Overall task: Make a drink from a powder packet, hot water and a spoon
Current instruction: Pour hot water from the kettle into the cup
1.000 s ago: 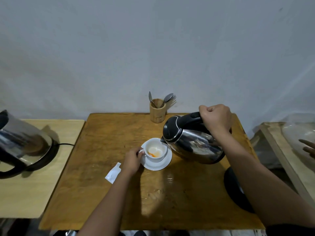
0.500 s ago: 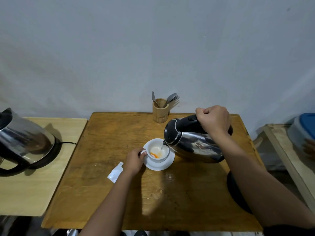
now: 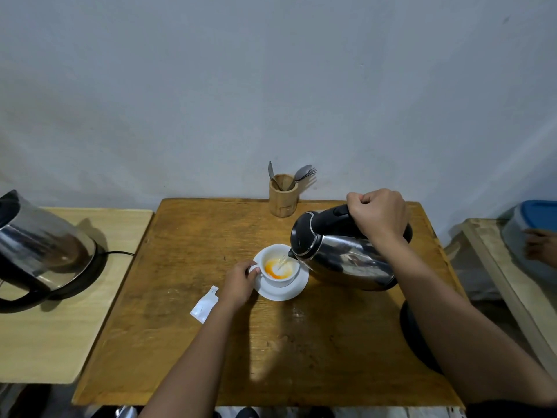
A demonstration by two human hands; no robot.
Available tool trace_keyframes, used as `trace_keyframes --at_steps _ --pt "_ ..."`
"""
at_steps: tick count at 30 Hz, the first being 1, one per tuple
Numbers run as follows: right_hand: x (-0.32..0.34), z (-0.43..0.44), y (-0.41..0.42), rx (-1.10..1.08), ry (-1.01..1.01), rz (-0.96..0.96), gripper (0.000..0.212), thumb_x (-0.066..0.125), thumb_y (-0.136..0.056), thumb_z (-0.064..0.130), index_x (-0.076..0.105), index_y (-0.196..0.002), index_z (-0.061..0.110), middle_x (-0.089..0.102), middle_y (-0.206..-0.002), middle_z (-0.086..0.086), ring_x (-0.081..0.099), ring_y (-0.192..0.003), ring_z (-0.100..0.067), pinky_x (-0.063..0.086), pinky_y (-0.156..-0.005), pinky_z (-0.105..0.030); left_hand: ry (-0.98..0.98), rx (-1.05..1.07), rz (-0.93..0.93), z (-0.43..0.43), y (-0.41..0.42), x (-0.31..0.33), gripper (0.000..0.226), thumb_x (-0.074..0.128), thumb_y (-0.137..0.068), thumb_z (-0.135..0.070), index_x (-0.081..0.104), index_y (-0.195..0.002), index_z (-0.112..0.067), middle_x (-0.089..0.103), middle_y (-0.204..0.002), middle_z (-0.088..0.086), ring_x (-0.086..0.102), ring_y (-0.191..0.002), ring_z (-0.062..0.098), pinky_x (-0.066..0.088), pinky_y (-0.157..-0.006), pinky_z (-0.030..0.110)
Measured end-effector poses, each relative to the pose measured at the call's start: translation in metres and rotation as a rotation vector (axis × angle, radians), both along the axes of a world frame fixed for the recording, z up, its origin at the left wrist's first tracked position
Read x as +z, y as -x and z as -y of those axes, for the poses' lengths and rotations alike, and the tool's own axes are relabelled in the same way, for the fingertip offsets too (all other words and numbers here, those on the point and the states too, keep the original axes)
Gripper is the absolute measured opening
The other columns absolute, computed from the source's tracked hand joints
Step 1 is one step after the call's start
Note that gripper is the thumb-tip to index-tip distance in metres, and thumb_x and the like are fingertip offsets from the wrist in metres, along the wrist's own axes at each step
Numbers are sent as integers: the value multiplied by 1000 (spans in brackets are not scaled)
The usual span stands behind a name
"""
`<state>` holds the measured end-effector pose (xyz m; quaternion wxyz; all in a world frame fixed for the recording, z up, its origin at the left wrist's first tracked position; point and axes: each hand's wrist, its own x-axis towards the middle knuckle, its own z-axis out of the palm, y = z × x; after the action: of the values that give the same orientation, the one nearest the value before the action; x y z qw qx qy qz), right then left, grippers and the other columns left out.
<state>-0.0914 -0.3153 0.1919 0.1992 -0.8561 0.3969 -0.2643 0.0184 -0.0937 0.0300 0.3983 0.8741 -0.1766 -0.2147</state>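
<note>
R hand fisted on steel kettle handle; L hand pinching round white cup handle.

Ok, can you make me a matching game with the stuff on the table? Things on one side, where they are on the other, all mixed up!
Things:
1. kettle
2. cup
3. packet
4. spoons

Where:
A. standing in the wooden holder at the back of the table
B. lying flat on the table beside the left hand
C. tilted in the right hand, pouring
D. sitting on the white saucer

Pairs: 1-C, 2-D, 3-B, 4-A
</note>
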Motion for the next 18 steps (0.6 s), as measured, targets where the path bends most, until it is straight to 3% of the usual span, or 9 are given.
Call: trace_keyframes --at_steps 18 --pt "2 -7 6 -4 3 19 46 53 -76 21 39 -33 12 25 -32 3 25 -33 -17 20 -43 -20 -8 -10 9 1 1 2 25 48 -93 -21 64 -109 -10 65 -114 12 56 -102 24 43 -86 34"
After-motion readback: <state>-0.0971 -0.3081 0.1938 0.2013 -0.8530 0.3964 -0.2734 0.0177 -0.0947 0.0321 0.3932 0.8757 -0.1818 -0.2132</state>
